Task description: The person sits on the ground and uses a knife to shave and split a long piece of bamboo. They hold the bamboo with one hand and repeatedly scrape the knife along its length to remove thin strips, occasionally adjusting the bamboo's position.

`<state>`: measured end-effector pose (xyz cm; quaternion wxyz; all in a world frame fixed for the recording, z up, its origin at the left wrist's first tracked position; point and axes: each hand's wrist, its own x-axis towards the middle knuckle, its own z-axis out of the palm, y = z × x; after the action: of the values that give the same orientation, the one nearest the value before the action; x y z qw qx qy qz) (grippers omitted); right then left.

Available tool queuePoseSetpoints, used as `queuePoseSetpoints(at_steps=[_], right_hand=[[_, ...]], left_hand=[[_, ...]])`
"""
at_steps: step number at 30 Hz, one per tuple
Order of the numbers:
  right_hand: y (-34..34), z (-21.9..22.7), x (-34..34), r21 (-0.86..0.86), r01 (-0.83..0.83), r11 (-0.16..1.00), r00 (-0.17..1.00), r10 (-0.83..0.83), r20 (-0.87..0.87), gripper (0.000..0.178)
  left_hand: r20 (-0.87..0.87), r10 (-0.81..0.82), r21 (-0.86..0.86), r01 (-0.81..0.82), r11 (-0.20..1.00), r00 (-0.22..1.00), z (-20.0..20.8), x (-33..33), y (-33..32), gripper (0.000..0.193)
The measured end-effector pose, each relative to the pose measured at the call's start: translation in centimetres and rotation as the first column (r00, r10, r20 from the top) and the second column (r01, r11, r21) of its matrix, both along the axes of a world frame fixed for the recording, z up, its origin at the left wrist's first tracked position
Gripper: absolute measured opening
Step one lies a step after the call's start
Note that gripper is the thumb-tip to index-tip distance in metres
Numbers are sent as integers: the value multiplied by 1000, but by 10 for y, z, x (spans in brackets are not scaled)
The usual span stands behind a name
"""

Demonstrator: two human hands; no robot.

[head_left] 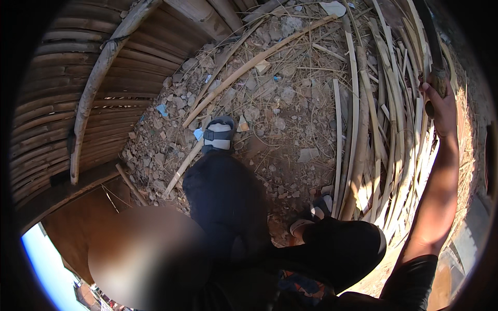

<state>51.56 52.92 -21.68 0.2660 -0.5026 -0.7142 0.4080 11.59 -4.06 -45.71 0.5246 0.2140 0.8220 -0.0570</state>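
Observation:
Out at the right, my right hand [442, 106] is closed around the wooden handle of a machete [430, 39]. Its long dark blade points away from me, toward the top edge of the picture, above the far part of a pile of split bamboo strips [391, 103]. The strips lie lengthwise just left of my hand and forearm. Whether the blade touches any of them I cannot tell. My left hand does not show.
My sandalled foot [218, 136] rests on stony, straw-strewn ground [280, 124]. A longer bamboo strip [259, 58] lies slantwise beyond it. At the left rises a bamboo slat wall [129, 67] with a pole [93, 88] across it. A blurred patch covers the lower left.

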Motion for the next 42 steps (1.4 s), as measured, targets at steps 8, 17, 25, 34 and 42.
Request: queuePoseSetpoints(at_steps=[8,17,25,34,42], right_hand=[[29,-21,-13,-75,117,990,992,-113,61,34],[-31,-11,-21,2,233,972,934,-224,278,50],[-147,8,-40,-49,157,986,979,-149,138,51],[-225,35,-85,-2,-6,1000,971,6,240,47],[-242,86,-169,62,-149,987,977,137,160,41]], left_hand=[[35,3,-22,-2,1000,999,2,-62,32,34],[95,-44,47,39,998,995,-18,-117,24,31],[196,-493,65,490,869,848,19,-215,15,29],[266,-76,919,-229,321,961,324,-212,230,63],[598,-186,729,-626,-278,779,393,-127,304,58]])
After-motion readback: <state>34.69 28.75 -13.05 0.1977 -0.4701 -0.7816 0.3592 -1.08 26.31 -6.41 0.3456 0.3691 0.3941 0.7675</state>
